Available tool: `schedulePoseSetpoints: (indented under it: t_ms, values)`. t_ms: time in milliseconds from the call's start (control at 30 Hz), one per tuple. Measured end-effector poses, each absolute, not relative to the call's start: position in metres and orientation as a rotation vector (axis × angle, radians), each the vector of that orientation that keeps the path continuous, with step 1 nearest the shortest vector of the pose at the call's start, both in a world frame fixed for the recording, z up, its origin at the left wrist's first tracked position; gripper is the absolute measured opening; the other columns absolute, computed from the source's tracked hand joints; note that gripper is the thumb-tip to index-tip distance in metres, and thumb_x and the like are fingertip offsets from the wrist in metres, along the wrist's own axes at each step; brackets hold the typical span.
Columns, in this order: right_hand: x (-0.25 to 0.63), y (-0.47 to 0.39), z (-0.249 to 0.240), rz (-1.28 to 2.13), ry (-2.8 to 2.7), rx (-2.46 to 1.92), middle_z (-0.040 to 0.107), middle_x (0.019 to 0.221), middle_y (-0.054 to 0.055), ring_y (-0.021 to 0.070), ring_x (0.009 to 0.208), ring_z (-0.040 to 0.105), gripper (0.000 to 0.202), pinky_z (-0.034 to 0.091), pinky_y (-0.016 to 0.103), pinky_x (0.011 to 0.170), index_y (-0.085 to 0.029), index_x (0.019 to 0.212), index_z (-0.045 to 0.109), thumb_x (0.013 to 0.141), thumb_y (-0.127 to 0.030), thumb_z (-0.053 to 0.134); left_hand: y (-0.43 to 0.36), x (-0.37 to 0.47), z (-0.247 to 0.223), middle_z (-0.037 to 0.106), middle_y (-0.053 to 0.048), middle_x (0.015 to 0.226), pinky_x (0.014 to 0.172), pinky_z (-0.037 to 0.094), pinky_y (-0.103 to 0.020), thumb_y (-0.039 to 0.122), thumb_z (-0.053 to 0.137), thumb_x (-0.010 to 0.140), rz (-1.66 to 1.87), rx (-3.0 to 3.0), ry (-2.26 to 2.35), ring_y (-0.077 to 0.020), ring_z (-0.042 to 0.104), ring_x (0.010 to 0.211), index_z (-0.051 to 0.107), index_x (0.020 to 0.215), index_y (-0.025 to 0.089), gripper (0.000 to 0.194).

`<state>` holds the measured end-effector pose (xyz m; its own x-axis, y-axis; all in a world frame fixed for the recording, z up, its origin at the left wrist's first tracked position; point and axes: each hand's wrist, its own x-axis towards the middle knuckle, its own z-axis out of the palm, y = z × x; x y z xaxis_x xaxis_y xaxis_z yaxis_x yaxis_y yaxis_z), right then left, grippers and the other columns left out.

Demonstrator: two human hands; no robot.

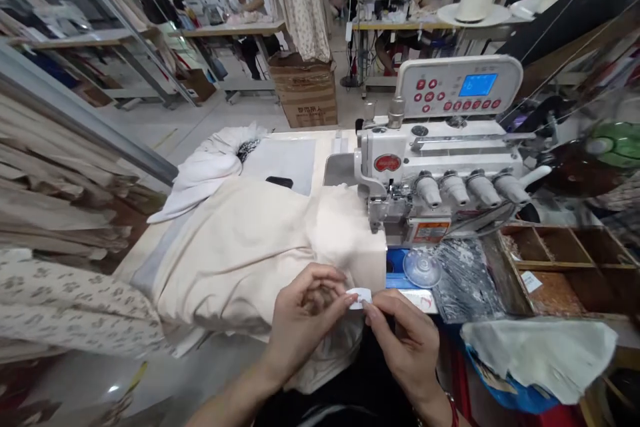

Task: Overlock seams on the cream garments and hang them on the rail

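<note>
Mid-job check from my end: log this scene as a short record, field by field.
Left hand: grip on the left end of a small white tag
Right hand: grip on the tag's right end
Tag print: too small to read
Cloth: cream fabric, draped left of the sewing machine
Machine display: lit blue
Right side: wooden divided box, white slip inside
Background: cardboard box

White on label [361,297]. Plain cream on cloth [235,240]. White on machine [453,160]; blue on screen [479,85], red on badge [387,163] and buttons [429,97], orange on sticker [431,231]. Small brownish motifs over cream on left print [75,300]. Brown on carton [306,97] and tray [560,297].
</note>
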<state>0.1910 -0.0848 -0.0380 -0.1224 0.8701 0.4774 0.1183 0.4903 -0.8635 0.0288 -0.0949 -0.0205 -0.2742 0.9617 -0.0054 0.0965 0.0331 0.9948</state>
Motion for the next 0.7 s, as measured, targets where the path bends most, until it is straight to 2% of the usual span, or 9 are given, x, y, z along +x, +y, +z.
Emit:
schedulePoseSetpoints:
  t_ms: [167, 333, 500, 700]
  values:
    - [0.194, -0.051, -0.031, 0.659, -1.522, -0.906, 0.069, 0.072, -0.001, 0.0126, 0.059, 0.061, 0.015, 0.05, 0.022, 0.055, -0.021, 0.087, 0.073, 0.093, -0.008, 0.067, -0.038, 0.027, 0.017, 0.068, 0.002, 0.07, 0.057, 0.045, -0.02, 0.028, 0.078, 0.073, 1.229, 1.428, 1.465, -0.0109, 0.061, 0.061, 0.064, 0.085, 0.02, 0.021]
    - [0.202, -0.043, -0.043, 0.553, -1.471, -0.977, 0.066, 0.079, -0.001, 0.0138, 0.067, 0.061, 0.016, 0.051, 0.023, 0.06, -0.022, 0.098, 0.071, 0.094, -0.008, 0.065, 0.006, 0.022, 0.021, 0.066, 0.004, 0.068, 0.057, 0.039, -0.021, 0.026, 0.074, 0.068, 1.071, 1.487, 1.422, -0.0103, 0.055, 0.059, 0.059, 0.084, 0.021, 0.023]
    - [0.201, -0.046, -0.054, 0.47, -1.485, -0.939, 0.068, 0.09, 0.001, 0.0149, 0.074, 0.062, 0.032, 0.053, 0.024, 0.062, -0.024, 0.118, 0.067, 0.094, -0.004, 0.06, 0.014, 0.022, 0.017, 0.064, 0.005, 0.067, 0.057, 0.037, -0.021, 0.026, 0.071, 0.066, 1.079, 1.452, 1.456, -0.0093, 0.051, 0.058, 0.055, 0.081, 0.021, 0.023]
    - [0.194, -0.048, -0.065, 0.492, -1.476, -0.974, 0.071, 0.106, 0.006, 0.0184, 0.091, 0.069, 0.036, 0.057, 0.022, 0.06, -0.026, 0.122, 0.064, 0.094, -0.005, 0.057, 0.012, 0.027, 0.02, 0.065, 0.004, 0.069, 0.055, 0.038, -0.022, 0.025, 0.07, 0.064, 1.127, 1.417, 1.457, -0.0104, 0.053, 0.058, 0.056, 0.078, 0.022, 0.02]
